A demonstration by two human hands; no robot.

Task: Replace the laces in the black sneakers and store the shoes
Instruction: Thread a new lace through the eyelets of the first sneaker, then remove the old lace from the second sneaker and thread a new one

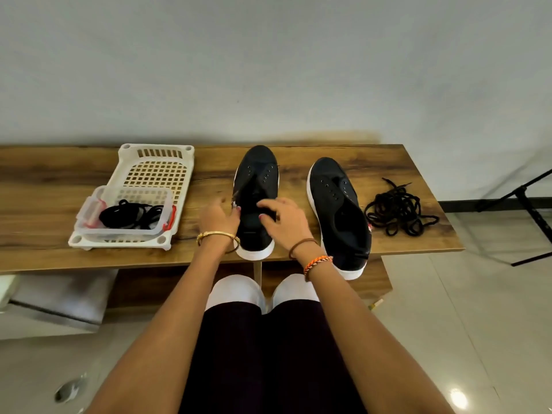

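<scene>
**Both hands at the left sneaker's collar, lacing not yet begun**

Left hand [219, 215] pressed against the left side of the left sneaker [256, 201], fingers curled and apparently pinching the upper's edge or a lace end there; too blurred to tell which. Right hand [282, 218] draped over the tongue and right edge, fingers bent and spread, touching the shoe; whether gripping anything, impossible to tell. Long axis of that sneaker running straight away from the body, toe toward the wall, heel hanging just over the edge of the wooden table [44, 186]. Eyelets bare, lying beyond the fingertips toward the toe, so probably a reach forward along the axis for the coming threading.

Right sneaker [339, 213] just beside, also unlaced, toe angled slightly left, nearer the right hand. Loose black laces [398, 209] in a tangle farther right, near the right hand, well apart from the left. More black laces inside a clear container [125, 215] sitting in a white basket [155, 168], nearer the left hand.

Which laces are new: not discernible. Storage place not evident.
</scene>
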